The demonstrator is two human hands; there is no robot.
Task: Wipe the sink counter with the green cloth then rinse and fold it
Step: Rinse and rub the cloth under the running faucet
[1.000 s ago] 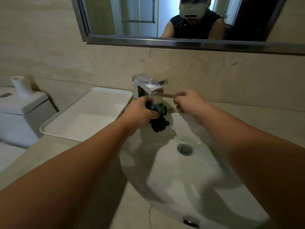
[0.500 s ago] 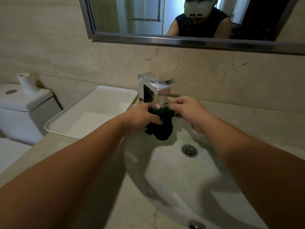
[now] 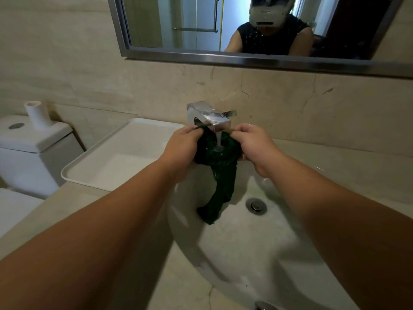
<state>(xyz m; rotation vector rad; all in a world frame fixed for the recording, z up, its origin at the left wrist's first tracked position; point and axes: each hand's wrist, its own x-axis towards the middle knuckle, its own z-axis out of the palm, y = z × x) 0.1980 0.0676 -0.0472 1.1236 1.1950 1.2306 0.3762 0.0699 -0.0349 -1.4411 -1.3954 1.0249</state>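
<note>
Green cloth (image 3: 220,171) held up under the tap (image 3: 210,117), over the back part of the sink (image 3: 245,253). Water stream (image 3: 218,139) runs from the spout onto the top middle of the cloth, which sags there like a pouch. Cloth looks wet, dark, bunched. Its lower end hangs down in a narrow strip, tip touching the basin wall just left of the drain (image 3: 256,205).

Left hand (image 3: 182,146) closed on the cloth's left top edge, fingers curled around it. Right hand (image 3: 253,145) closed on the right top edge, same pinch grip. Both hands level, just below the spout, cloth stretched between them. Forearms come in from the bottom corners.

Sink is set in a beige stone table (image 3: 67,211). White tray (image 3: 125,155) sits on the table's back left part, beside the tap. Toilet tank (image 3: 31,153) off the table's left edge. Mirror (image 3: 245,25) on the wall above, reflecting the person.
</note>
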